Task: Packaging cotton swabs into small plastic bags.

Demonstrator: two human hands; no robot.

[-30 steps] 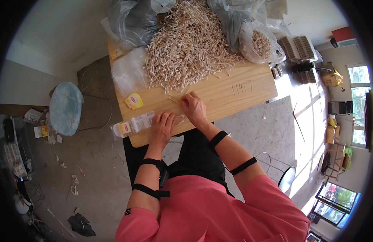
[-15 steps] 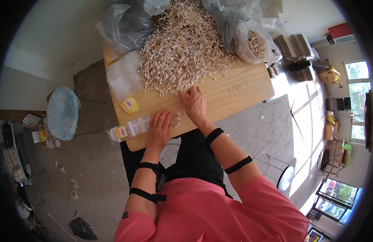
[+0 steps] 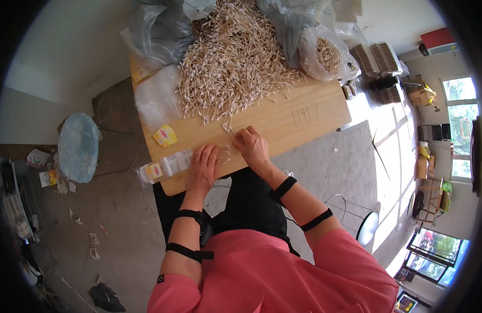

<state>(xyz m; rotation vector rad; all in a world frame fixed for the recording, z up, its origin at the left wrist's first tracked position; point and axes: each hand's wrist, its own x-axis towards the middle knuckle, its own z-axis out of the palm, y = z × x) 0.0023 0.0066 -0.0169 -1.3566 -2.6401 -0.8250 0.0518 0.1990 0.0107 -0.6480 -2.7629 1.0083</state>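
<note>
I see the person's left hand (image 3: pixel 203 164) curved over a clear packet of cotton swabs (image 3: pixel 174 163) at the wooden table's (image 3: pixel 272 124) near edge; how firmly it grips, I can't tell. The right hand (image 3: pixel 242 138) pinches loose swabs (image 3: pixel 228 130), fingertips closed, just below the big swab pile (image 3: pixel 235 68).

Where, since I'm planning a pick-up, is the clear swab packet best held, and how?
The clear swab packet probably suits a pinch at its left end, from the left: that end juts past the table edge, while the left hand rests farther right.
</note>
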